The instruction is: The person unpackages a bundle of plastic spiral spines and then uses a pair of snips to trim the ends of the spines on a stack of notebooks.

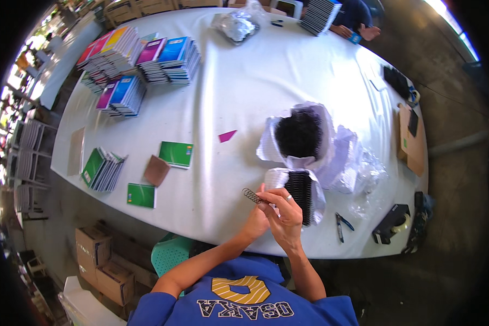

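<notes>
A short black spiral binding coil [250, 195] is pinched between the thumb and fingers of my right hand [283, 212], above the table's near edge. My left hand [257, 221] is close beside and partly behind the right one; its fingers are mostly hidden, so its grip does not show. Just beyond and to the right of my hands, a bundle of black coils [300, 198] lies in white paper wrapping. Farther back, a second bundle of black coils [299, 133], seen end-on, rests in opened white paper [269, 142].
Green notebooks [176, 154], a brown card [156, 170] and a notebook stack [103, 171] lie left. Tall notebook piles [114, 51] stand far left. Blue-handled pliers [342, 225], a tape roll [401, 224] and clear plastic [370, 185] are right. Another person's hands [356, 32] show at the far edge.
</notes>
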A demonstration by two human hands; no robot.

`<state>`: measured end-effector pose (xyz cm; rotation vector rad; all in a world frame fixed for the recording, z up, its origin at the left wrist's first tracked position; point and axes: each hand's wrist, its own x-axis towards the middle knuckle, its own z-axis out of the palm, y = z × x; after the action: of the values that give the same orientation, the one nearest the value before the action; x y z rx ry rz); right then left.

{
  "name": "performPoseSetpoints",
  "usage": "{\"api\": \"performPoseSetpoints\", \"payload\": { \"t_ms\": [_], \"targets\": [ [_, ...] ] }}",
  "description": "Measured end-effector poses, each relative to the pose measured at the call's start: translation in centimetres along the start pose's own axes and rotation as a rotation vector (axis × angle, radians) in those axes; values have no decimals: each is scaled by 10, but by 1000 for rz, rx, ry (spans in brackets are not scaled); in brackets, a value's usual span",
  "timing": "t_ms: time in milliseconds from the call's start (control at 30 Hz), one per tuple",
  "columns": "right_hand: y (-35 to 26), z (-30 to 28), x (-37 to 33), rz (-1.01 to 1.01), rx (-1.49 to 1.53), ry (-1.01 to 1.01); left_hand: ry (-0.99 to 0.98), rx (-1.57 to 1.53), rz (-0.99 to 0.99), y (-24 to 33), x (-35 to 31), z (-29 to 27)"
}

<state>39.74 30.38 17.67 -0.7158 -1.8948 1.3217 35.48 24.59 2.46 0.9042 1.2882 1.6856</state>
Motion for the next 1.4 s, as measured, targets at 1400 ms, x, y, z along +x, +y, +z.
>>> {"api": "performPoseSetpoints", "payload": {
  "t_ms": [1400],
  "targets": [
    [73,365,-30,-96,-173,-553,4,50,-435,100,-110,-467]
  ]
}}
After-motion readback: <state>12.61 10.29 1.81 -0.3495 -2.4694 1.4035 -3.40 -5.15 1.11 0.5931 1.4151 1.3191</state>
